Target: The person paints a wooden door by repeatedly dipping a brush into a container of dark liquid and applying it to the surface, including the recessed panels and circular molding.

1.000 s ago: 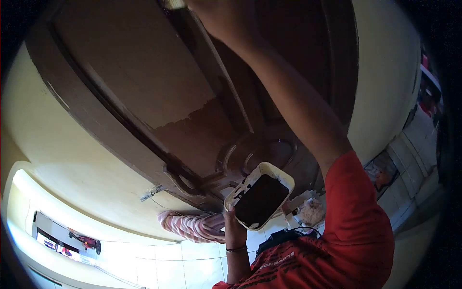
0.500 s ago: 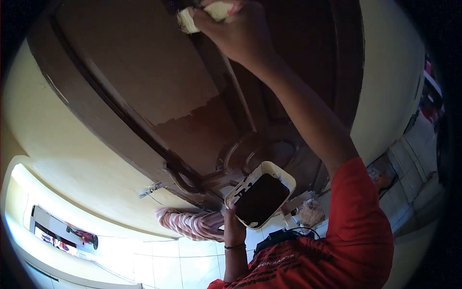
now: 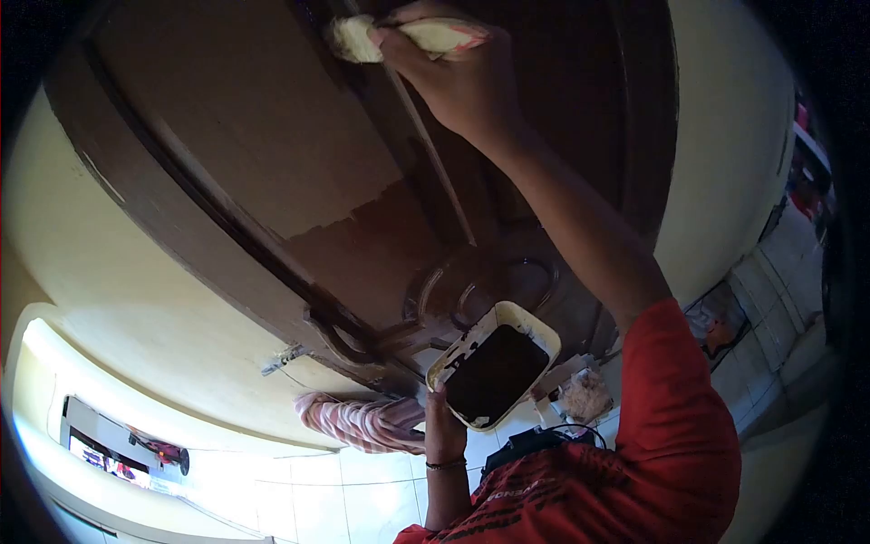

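Note:
My right hand (image 3: 462, 82) is closed around a pale-handled paintbrush (image 3: 444, 36) with a red mark, high on the brown panelled door (image 3: 263, 109). The light bristles point left and touch or nearly touch the raised strip. Lower on the door, a darker wet-looking patch (image 3: 344, 263) has a ragged upper edge. My left hand (image 3: 441, 422) grips the near left corner of a cream rectangular tub (image 3: 544, 331) of dark brown paint (image 3: 498, 376), thumb on the rim. The tub is slightly tilted, in front of the door's lower part.
Cream walls (image 3: 181, 263) flank the door. A striped cloth (image 3: 353, 422) lies at its foot on the tiled floor (image 3: 335, 490). A crumpled pinkish item (image 3: 584, 396) rests right of the tub. At the lower left, a bright opening shows a fan (image 3: 172, 456).
My right hand and the brush have shifted slightly down and to the right, showing more of the handle. The tub has hardly moved.

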A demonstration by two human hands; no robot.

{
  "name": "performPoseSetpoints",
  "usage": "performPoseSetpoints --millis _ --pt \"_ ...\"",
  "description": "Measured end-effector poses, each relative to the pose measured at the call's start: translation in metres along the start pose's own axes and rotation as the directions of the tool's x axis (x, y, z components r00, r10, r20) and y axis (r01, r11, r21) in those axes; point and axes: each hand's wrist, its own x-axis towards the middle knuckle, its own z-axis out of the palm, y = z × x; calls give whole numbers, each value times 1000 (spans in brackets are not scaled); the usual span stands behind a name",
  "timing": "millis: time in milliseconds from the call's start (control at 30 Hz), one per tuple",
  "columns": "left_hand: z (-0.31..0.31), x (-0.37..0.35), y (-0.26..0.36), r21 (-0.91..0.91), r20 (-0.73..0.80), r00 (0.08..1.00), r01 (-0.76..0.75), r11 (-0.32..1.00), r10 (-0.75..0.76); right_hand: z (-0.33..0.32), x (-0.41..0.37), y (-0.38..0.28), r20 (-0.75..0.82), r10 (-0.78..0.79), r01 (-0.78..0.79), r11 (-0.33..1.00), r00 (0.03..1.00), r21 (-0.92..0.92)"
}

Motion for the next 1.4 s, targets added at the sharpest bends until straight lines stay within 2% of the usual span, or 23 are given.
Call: performPoseSetpoints --millis 33,167,233,367,467,533,667,733,867,933,967,1033,1067,1167,1233,1267,1333,1400 --pt "1 -1 1 6 4 1000 -13 1000 13 0 -2 2 55 -9 10 1000 998 -8" --pt "-2 -1 -1 -15 5 1000 -12 1000 12 -7 -25 -1 100 -68 72 997 993 -37" --pt "-5 -2 -1 -11 26 1000 -2 1000 2 -9 -28 -6 127 38 -32 998 991 -50" --pt "-8 -1 -3 -18 -23 999 28 999 -29 -4 -23 4 21 7 -7 1000 1000 -7" --pt "-6 -2 -2 -25 -33 999 23 999 -24 -3 -28 6 112 -49 57 996 992 -68" --pt "-5 -2 -3 -28 -47 999 15 999 -16 -10 -33 0 241 -35 62 992 970 -107" --pt "-11 -2 -6 -37 -22 1000 16 999 -17 -10 -33 -5 157 -17 35 993 987 -115" --pt "-4 -3 -2 -7 -21 1000 -5 1000 5 -5 -34 0 60 0 0 1000 998 5" --pt "-5 -2 -2 -24 -31 1000 -6 1000 5 -10 -43 2 179 -88 101 993 980 -65" --pt "-9 1 -4 -30 -4 1000 -5 1000 5 -13 -41 -8 249 27 8 990 968 -139" --pt "-11 2 -5 -28 -5 1000 -1 1000 1 -12 -40 -8 248 32 4 990 968 -142" --pt "-13 2 -5 -54 -12 999 31 998 -32 -8 -39 -7 121 54 -51 998 991 -34" --pt "-13 2 -6 -56 -11 999 34 998 -35 -9 -43 -5 124 55 -51 998 991 -36" --pt "-10 1 -5 -36 -4 1000 8 999 -8 -14 -51 -1 183 -12 27 996 983 -80" --pt "-6 1 -4 -45 12 1000 -7 999 8 -21 -49 -8 315 93 -80 995 945 -52" --pt "-5 1 -4 -46 9 1000 -5 999 6 -20 -47 -9 317 96 -83 995 944 -52" --pt "-6 2 -5 6 -18 1000 -4 1000 4 -16 -45 -10 161 139 -140 990 977 -2" --pt "-11 4 -8 -10 -37 999 6 1000 -6 -16 -50 -6 205 106 -103 994 973 -23"
